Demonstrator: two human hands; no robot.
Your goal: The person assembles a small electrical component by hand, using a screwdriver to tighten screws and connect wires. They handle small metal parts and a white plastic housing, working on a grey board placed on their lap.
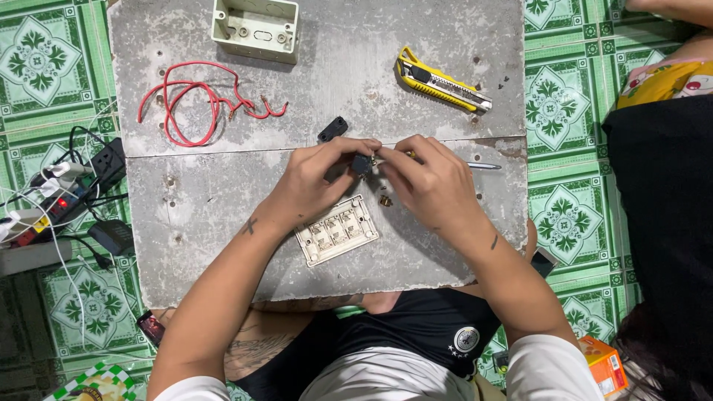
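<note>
My left hand pinches a small black switch module between thumb and fingers above a grey board. My right hand grips a thin screwdriver whose metal tip pokes out to the right, and its fingers meet the black module. A cream switch plate lies face down just below both hands. A small brass part rests between the plate and my right hand. Another black module lies just above my left hand.
A cream wall box sits at the board's far edge, a coil of red wire at its left, a yellow utility knife at its right. A power strip with plugs and cables lies on the green tiled floor at left. A person in dark clothes sits at right.
</note>
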